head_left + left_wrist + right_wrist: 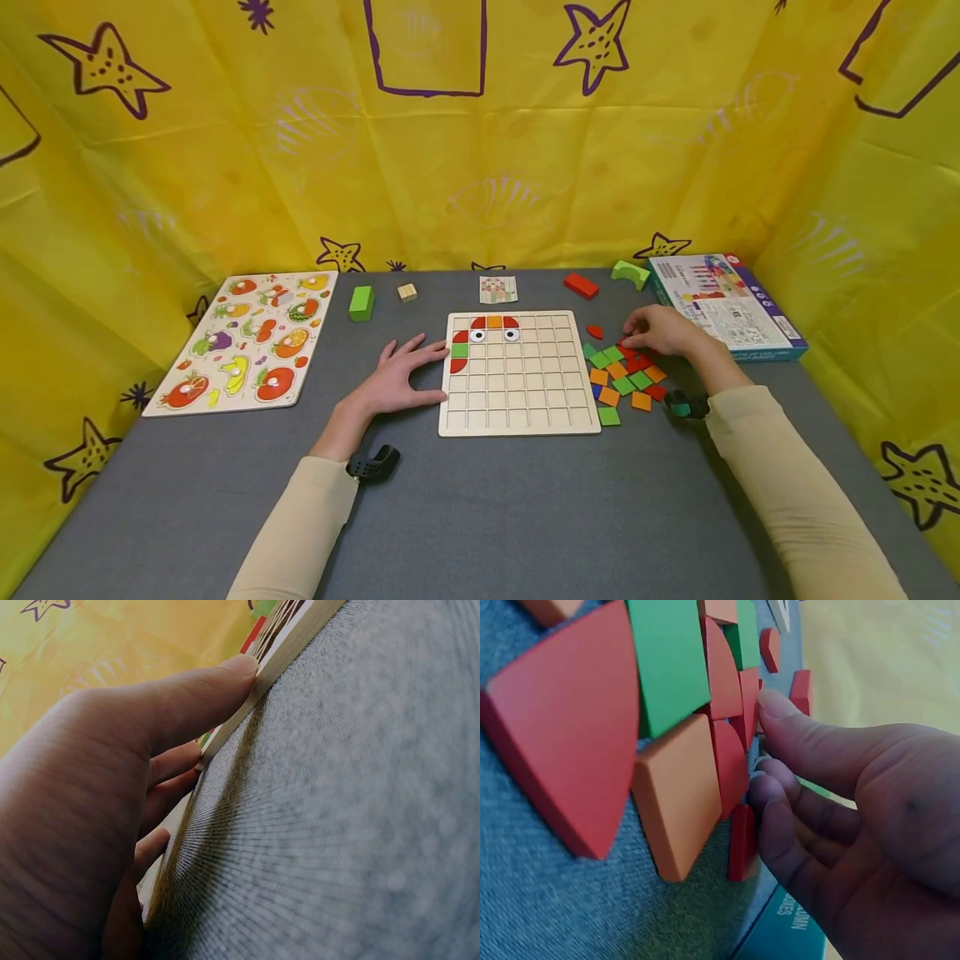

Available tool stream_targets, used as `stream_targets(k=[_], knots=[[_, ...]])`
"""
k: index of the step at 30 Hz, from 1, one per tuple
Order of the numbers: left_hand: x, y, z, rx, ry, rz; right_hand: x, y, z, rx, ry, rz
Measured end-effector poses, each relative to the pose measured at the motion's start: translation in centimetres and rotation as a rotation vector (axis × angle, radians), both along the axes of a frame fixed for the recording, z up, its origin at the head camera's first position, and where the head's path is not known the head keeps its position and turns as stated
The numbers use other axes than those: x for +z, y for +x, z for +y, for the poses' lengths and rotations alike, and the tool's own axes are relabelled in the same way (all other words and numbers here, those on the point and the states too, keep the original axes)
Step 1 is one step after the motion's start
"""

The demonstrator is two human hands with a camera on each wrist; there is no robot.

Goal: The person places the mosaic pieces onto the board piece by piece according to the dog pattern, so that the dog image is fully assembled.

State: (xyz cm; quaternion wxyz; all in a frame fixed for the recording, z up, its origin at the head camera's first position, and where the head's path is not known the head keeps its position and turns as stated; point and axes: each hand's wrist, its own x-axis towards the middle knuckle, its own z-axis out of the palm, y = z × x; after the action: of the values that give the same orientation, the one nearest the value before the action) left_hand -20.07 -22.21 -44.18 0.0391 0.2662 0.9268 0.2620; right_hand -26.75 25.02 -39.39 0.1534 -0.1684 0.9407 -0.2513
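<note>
While the left hand (401, 379) lies flat on the grey table (480, 517), its straight fingers (225, 682) press against the left edge of the wooden grid board (519, 372) and hold nothing. That board sits near the middle of the table — most of its square cells stand bare, and only the top-left corner is filled, with red curved pieces, one orange square, one green square and two eye tiles. The right hand (663, 331) rests on the pile of loose tiles (626, 375) just beside the board's right edge; its fingers (780, 787) are curled, tips touching red pieces at the far side of the pile, though whether one is truly pinched I cannot tell. Orange, green and red tiles lie jumbled there, some overlapping. A game box (723, 304) lies shut by the right edge, and a fruit puzzle tray (247, 340) by the left edge has its fruit shapes seated in it. Along the far edge sit a green block (362, 302), a small wooden cube (407, 292), a pattern card (498, 289), a red block (581, 286) and a green arch (630, 273). Yellow star-printed cloth (480, 133) walls in the table — back and both sides.
</note>
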Motion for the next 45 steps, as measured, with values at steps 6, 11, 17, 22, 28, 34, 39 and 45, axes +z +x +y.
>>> stream_targets(k=[6, 11, 17, 22, 28, 34, 39, 45], knots=[[0.0, 0.0, -0.1, -0.003, 0.008, 0.004, 0.2, 0.2, -0.5, -0.001, -0.01, 0.001], [-0.1, 0.0, -0.1, -0.002, -0.002, 0.007, 0.1, -0.1, -1.0, -0.007, -0.046, 0.001], [-0.1, 0.0, -0.2, 0.001, -0.002, 0.005, 0.4, -0.2, -2.4, -0.022, -0.099, 0.033], [-0.1, 0.1, -0.3, 0.007, -0.005, 0.009, 0.4, -0.4, -4.8, -0.015, -0.145, 0.082], [-0.1, 0.1, -0.1, 0.007, -0.006, 0.008, 0.4, -0.7, -8.1, -0.012, -0.195, 0.076], [-0.2, 0.0, 0.0, 0.007, -0.007, 0.0, 0.2, -0.9, -10.2, 0.045, -0.222, 0.115], [-0.1, -0.1, 0.0, 0.011, -0.009, 0.001, 0.2, -1.1, -11.7, 0.047, -0.256, 0.086], [-0.2, -0.1, 0.0, 0.009, -0.008, -0.003, 0.1, -1.2, -13.7, 0.057, -0.275, 0.069]])
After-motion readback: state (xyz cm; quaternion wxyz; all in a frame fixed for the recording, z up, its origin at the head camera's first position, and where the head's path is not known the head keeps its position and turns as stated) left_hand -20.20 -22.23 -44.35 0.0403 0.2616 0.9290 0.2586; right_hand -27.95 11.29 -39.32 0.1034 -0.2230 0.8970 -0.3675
